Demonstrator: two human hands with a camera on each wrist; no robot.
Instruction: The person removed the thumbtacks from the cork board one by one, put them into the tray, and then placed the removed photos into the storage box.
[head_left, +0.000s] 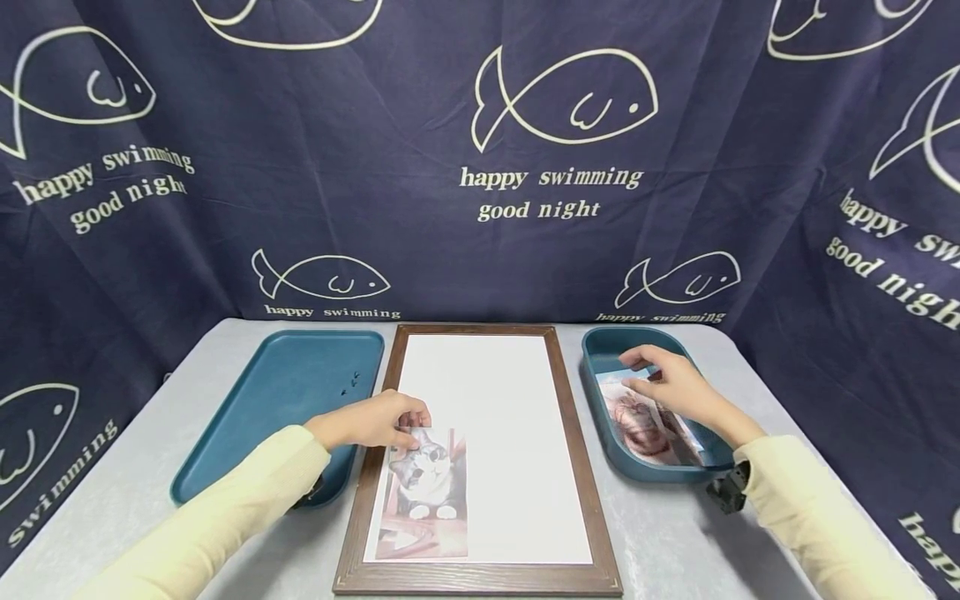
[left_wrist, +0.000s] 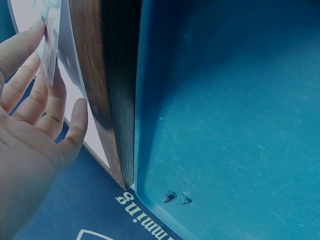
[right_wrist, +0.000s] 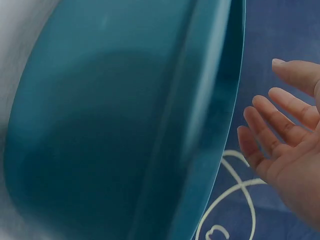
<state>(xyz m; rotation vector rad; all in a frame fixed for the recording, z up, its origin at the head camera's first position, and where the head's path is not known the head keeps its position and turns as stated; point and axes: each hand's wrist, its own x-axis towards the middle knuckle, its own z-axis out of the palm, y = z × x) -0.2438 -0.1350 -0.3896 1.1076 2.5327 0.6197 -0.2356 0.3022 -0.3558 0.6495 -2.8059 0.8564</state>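
Note:
My left hand [head_left: 378, 418] pinches the top edge of a cat photo print [head_left: 431, 492] between thumb and fingers. That print is over the lower left of a white board with a brown wooden frame [head_left: 579, 467]. In the left wrist view, the print [left_wrist: 51, 42] shows nearly edge-on between thumb and fingers. Over the blue bin [head_left: 652, 473] at the right, my right hand [head_left: 671, 385] hovers with its fingers spread and loosely bent. Another cat photo print [head_left: 637, 421] lies in the bin below it. The right wrist view shows nothing in the right hand [right_wrist: 290, 130].
A shallow blue tray [head_left: 292, 392] stands left of the board. Several small dark metal pieces [head_left: 352, 383] lie near its right edge. Behind the grey table [head_left: 472, 583] hangs a dark blue curtain [head_left: 420, 217] with white fish drawings.

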